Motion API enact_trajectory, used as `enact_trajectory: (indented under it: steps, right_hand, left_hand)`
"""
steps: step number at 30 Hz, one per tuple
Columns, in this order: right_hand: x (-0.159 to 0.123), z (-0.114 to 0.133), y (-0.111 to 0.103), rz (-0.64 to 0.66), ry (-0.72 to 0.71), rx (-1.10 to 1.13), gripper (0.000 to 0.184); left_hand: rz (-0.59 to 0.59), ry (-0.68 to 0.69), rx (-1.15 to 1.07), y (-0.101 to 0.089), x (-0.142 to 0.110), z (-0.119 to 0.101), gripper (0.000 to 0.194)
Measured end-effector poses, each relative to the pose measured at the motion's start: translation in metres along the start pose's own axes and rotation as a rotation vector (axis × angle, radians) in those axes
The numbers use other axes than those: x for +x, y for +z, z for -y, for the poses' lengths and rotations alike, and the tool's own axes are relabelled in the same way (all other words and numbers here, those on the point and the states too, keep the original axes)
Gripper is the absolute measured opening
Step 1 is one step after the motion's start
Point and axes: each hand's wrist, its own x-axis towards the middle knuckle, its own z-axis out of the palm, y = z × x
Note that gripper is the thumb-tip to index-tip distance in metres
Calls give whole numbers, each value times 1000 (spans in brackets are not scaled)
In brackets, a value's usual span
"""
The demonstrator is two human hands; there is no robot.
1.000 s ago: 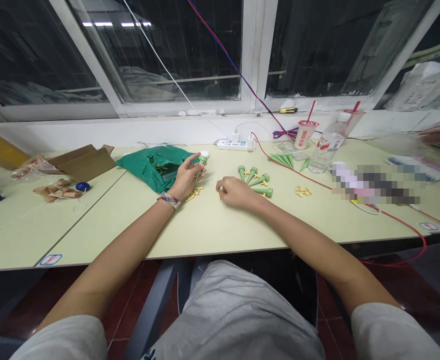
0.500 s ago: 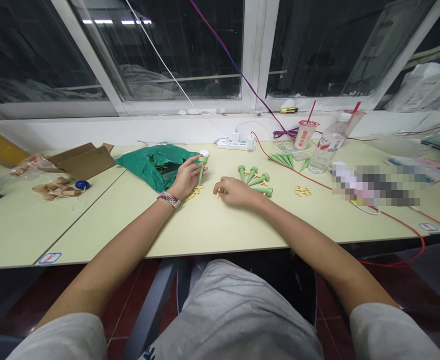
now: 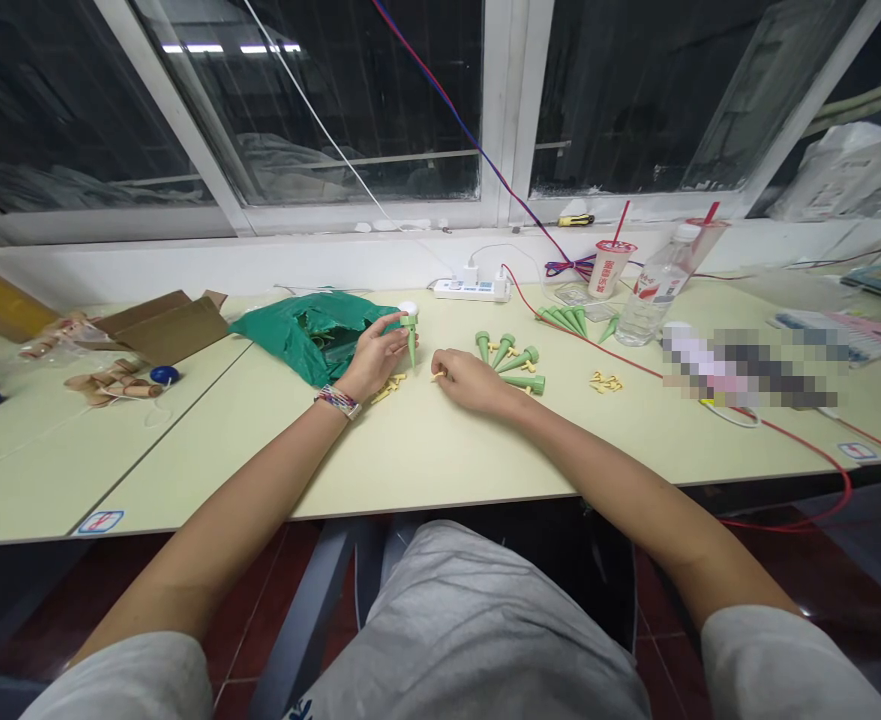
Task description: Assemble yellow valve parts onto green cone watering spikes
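Observation:
My left hand (image 3: 374, 362) grips a green plastic watering spike (image 3: 412, 338) near its wide top, point downward. Some small yellow plastic pieces (image 3: 389, 388) lie on the table beside that hand. Between the fingertips of my right hand (image 3: 471, 382) is a small yellow plastic piece (image 3: 437, 377), its end poking out to the left. Past the right hand, several green spikes (image 3: 527, 357) lie with yellow pieces among them. More yellow pieces (image 3: 606, 382) form a little pile farther right.
An open green plastic bag (image 3: 275, 335) lies left of my left hand. Behind are a white round item (image 3: 408, 308) and a power strip (image 3: 464, 291). To the right stand a cup (image 3: 609, 270) and a water bottle (image 3: 651, 295); a red cable (image 3: 597, 345) crosses there. More green spikes (image 3: 571, 318) lie near the cup.
The spike in my left hand has moved slightly right and its tip now points more to the right. My right hand has lifted a little, and the yellow piece in it has turned to point left.

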Motion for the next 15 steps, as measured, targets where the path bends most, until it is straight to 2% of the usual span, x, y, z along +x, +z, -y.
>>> enact_trajectory:
  steps: [3,8,10,15]
  right_hand:
    - [7,-4,1,-160,11,176,11]
    - [15,-6,-3,-421,-34,349,7]
    - [15,-6,-3,-476,-64,379,8]
    - [14,-6,-2,-532,-115,390,10]
  left_hand:
    - [34,5,15,2,-3,0,46]
    - [177,-12,35,8,-13,-4,56]
    - [228,-28,59,12,-18,-5,56]
    - [308,-42,61,18,-23,-5,40]
